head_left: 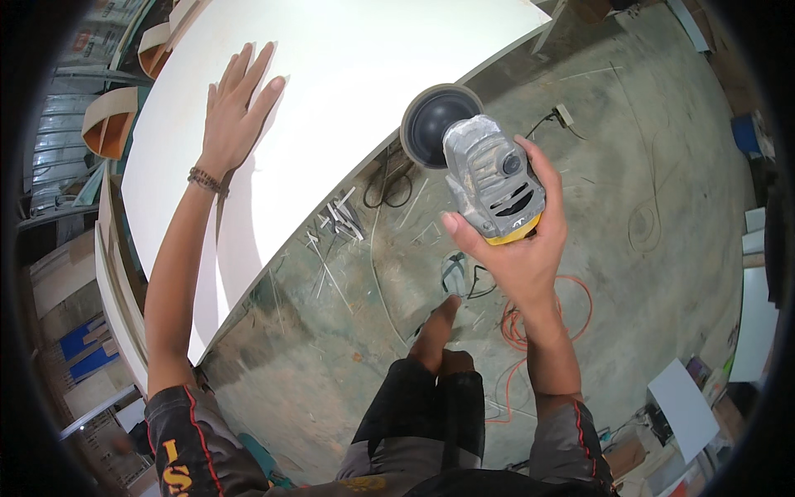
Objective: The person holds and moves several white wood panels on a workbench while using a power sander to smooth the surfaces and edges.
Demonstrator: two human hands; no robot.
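Observation:
My right hand (530, 248) is wrapped round an angle grinder (489, 170) with a grey gear head and a yellow band on its body. Its round dark disc (439, 124) sits at the right edge of a large white panel (356, 50), overlapping that edge in view; whether it touches cannot be made out. On the panel's left part, my left hand (236, 112) lies flat with the fingers stretched out. A beaded bracelet (204, 180) is round the left wrist.
Offcut strips (341, 217) and a dark coiled cable (389, 186) lie on the concrete floor (629, 273) below the panel. An orange cord (580, 286) loops near my right forearm. Curved wooden pieces (112, 123) stand beyond the panel's left edge. A white board (683, 410) lies at lower right.

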